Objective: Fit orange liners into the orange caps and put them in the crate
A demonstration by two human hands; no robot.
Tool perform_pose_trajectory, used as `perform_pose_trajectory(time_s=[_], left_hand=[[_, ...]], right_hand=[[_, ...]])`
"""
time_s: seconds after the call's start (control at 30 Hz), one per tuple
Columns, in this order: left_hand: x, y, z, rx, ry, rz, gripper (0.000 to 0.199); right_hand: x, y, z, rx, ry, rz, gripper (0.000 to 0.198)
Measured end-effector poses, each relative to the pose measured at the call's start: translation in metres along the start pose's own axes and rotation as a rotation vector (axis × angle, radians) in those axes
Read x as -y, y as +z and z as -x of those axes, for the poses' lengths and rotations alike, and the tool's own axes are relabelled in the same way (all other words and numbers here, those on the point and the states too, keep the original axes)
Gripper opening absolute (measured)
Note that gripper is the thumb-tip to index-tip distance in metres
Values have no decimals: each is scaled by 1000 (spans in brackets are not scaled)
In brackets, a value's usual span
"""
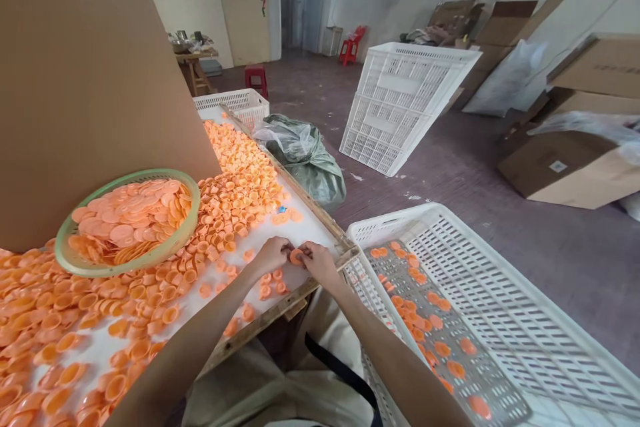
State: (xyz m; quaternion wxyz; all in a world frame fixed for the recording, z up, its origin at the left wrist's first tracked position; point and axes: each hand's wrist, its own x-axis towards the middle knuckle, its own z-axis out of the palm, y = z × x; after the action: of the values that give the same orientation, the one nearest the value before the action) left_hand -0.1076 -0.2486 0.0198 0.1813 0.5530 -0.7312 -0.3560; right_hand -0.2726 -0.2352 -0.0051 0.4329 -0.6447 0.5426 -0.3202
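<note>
Between my two hands, over the table's near right corner, is a small round orange plastic piece. My left hand pinches its left side, and my right hand grips it from the right. Just left of the hands lie several small orange cups on the white tabletop. A wide heap of the same orange cups spreads over the table. Flat orange discs fill a green-rimmed basket standing amid the cups.
At my right a large white crate holds scattered orange pieces. Stacked white crates stand on the floor ahead. A green sack leans by the table's wooden edge. Tall cardboard rises at left; boxes sit far right.
</note>
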Motion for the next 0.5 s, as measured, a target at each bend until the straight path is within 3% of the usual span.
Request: perform_pose_trajectory(time_s=[0.13, 0.23, 0.5], left_hand=[[-1, -5, 2, 73, -66, 36, 22], [2, -3, -1, 51, -46, 13, 12], [22, 5, -15, 125, -130, 175, 11]], right_hand=[[0, 1, -1, -58, -45, 139, 9], [-2, 1, -4, -72, -66, 244, 11], [-1, -3, -11, 3, -17, 319, 7]])
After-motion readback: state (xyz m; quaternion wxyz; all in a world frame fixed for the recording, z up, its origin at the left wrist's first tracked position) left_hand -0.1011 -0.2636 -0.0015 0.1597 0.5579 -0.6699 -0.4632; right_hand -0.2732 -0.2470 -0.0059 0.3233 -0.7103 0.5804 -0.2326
